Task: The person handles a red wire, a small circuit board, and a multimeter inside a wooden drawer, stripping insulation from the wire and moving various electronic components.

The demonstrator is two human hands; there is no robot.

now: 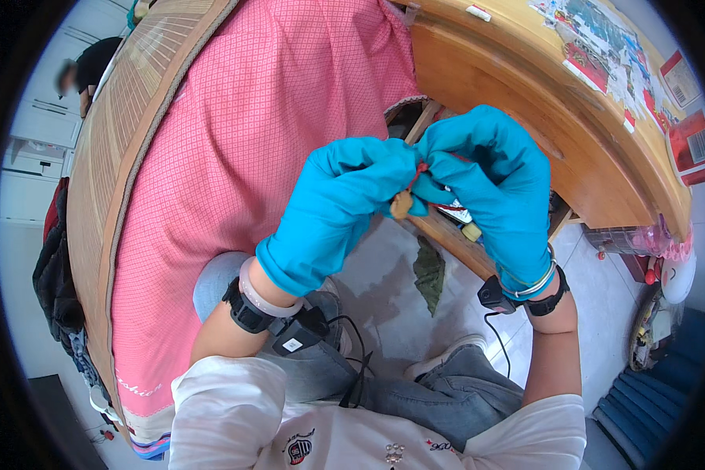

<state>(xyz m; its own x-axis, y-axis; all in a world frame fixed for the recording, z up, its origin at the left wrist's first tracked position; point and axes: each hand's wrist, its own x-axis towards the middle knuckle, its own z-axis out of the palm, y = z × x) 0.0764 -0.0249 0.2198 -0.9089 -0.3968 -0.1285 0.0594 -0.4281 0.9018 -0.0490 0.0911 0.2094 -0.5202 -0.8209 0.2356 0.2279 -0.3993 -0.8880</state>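
Both my hands wear blue rubber gloves and meet in front of me, above an open wooden drawer [458, 244]. My left hand [358, 182] pinches a red cord [421, 168] close to a small tan pendant [400, 205], which hangs at its fingertips. My right hand [482, 176] closes on the same cord from the other side; a strand of it runs under the right fingers. Behind the hands, the drawer holds small items, among them a yellowish piece [472, 231]; most of its contents are hidden by the gloves.
A bed with a pink patterned cover [252, 111] lies to the left. The wooden cabinet [523, 117] stands ahead and right, with torn stickers on top. A dark green leaf-like piece [429, 275] lies on the tiled floor. Another person [97, 64] is beyond the bed. Cables hang from both wrists.
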